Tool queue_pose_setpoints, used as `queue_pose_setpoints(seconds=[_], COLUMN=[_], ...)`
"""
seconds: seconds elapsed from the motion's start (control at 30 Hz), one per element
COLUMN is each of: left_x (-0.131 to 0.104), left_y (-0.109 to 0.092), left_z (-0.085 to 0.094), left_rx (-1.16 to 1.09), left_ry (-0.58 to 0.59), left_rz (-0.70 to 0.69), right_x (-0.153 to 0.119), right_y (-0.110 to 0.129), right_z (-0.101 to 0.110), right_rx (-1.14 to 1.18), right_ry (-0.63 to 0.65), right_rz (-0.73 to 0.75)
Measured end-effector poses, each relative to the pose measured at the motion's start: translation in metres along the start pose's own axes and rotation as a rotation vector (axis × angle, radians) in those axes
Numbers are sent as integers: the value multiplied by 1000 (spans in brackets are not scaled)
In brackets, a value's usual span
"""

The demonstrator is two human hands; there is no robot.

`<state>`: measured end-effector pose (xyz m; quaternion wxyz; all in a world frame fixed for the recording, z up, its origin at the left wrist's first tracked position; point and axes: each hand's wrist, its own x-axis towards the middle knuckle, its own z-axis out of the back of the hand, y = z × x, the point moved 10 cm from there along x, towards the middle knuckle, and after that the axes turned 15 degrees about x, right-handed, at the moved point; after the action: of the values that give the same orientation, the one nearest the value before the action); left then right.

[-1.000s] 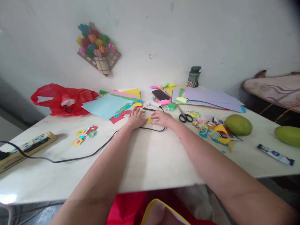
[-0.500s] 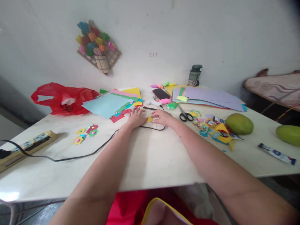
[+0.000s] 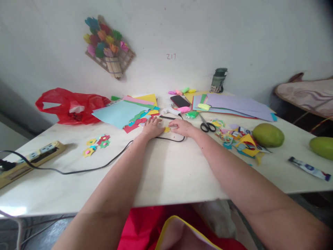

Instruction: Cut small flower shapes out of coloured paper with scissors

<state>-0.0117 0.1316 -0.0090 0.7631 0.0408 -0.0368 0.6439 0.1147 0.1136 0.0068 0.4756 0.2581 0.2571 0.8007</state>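
Fingers of the left hand (image 3: 153,129) are spread apart; the right hand's (image 3: 183,128) curl, whether pinching anything is unclear. Between the hands, on the counter (image 3: 177,166), lies a yellow paper disc (image 3: 167,129), probably light, flexible, easily creased, best held by its rim.

White wall (image 3: 208,27): multicoloured flower bouquet (image 3: 104,40) on brown diamond-shaped lattice (image 3: 128,59)
Rear: dark-green cylindrical bottle (image 3: 218,81)
Right: two oval green fruits (image 3: 268,135), apart

My view has tipped slightly downward, so my left grip (image 3: 152,129), right grip (image 3: 182,127) and the yellow piece (image 3: 167,130) now sit a little higher mid-frame.
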Motion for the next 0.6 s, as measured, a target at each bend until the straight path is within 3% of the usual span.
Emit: queue_pose_setpoints(seconds=[0.37, 0.6], left_x=[0, 1], left_y=[-2, 3], left_z=[2, -3], left_rx=[7, -25], left_ry=[-27, 18], left_rz=[-2, 32], right_x=[3, 1], right_y=[2, 3], right_z=[-3, -4], right_rx=[-94, -172], right_ry=[-59, -70], right_rz=[-13, -57])
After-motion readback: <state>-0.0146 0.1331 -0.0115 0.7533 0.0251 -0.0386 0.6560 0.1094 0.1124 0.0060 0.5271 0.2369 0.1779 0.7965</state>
